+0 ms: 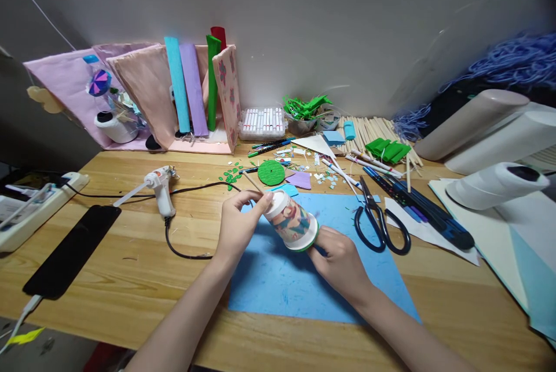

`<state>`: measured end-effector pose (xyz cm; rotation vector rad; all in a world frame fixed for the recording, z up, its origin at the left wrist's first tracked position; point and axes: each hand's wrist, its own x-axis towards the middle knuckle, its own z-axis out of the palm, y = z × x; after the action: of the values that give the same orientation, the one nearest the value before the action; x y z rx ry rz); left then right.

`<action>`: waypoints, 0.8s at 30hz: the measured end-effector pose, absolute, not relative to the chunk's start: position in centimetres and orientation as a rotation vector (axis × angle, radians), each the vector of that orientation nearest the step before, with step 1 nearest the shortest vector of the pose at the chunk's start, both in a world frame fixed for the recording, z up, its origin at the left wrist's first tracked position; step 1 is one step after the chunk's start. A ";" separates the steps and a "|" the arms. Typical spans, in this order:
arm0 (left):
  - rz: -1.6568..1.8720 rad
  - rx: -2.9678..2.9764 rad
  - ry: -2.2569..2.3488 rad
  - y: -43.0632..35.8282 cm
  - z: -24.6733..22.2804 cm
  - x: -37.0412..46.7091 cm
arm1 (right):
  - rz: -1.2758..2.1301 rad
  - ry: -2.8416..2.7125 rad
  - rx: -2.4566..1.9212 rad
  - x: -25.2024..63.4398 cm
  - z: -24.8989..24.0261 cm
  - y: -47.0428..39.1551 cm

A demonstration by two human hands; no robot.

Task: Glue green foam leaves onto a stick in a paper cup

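Note:
A white paper cup with a printed picture is tilted above the blue sheet. A green edge runs around its wide end. My left hand grips the narrow end, its thumb near a thin wooden stick that points up and left. At the wide end is my right hand, its fingers closed and partly behind the cup's rim; whatever is between those fingers is hidden. Just beyond the cup lie a green corrugated disc and small green leaf-shaped pieces.
On the left are a glue gun, its black cable and a phone. Black-handled scissors and a blue cutter lie right. Behind stand a marker box and a pink holder. White rolls rest far right.

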<state>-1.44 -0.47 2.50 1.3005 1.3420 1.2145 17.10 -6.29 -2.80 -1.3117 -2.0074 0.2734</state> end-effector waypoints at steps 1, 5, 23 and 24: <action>1.215 1.314 1.356 -0.5 2.6 -1.4 | 0.280 -2.006 -1.305 17.1 -2.9 -6.3; 1.254 1.322 1.346 -0.4 2.5 -1.6 | 0.374 -1.983 -1.292 17.1 -2.9 -6.3; 1.231 1.424 1.258 -1.0 2.5 -1.2 | 0.304 -1.929 -1.208 17.6 -2.3 -6.0; 1.231 1.468 1.276 -1.0 2.6 -1.3 | 0.285 -1.939 -1.204 17.7 -2.3 -6.0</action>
<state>-1.27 -0.99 2.64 1.4682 1.2763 1.2308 17.66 -5.97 -2.29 -1.2042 -1.9395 0.2850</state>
